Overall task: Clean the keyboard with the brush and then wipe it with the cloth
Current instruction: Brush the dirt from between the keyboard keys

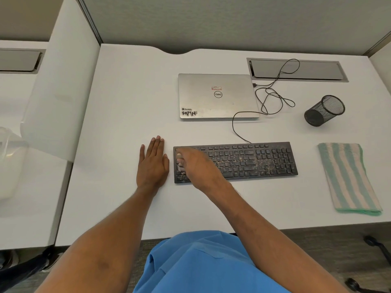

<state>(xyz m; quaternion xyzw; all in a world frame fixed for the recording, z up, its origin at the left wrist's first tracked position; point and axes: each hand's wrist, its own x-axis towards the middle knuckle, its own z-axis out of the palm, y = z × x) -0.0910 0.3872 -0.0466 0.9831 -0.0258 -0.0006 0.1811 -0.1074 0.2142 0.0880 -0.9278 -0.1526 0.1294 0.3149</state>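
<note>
A black keyboard (254, 160), speckled with pale crumbs and dust, lies on the white desk (127, 102). My right hand (196, 166) hovers blurred over the keyboard's left end. Its curled fingers hold a small pale brush (179, 163), whose tip touches the leftmost keys. Most of the brush is hidden by the hand. My left hand (153, 163) rests flat on the desk just left of the keyboard, fingers straight and together. A folded cloth (347, 178) with green and beige stripes lies to the right of the keyboard, untouched.
A closed silver laptop (218, 96) sits behind the keyboard. The keyboard's black cable (273, 96) loops beside it. A black mesh pen cup (324, 111) stands at the right. A cable tray (296, 69) is set into the back. A white partition (61, 85) bounds the left side.
</note>
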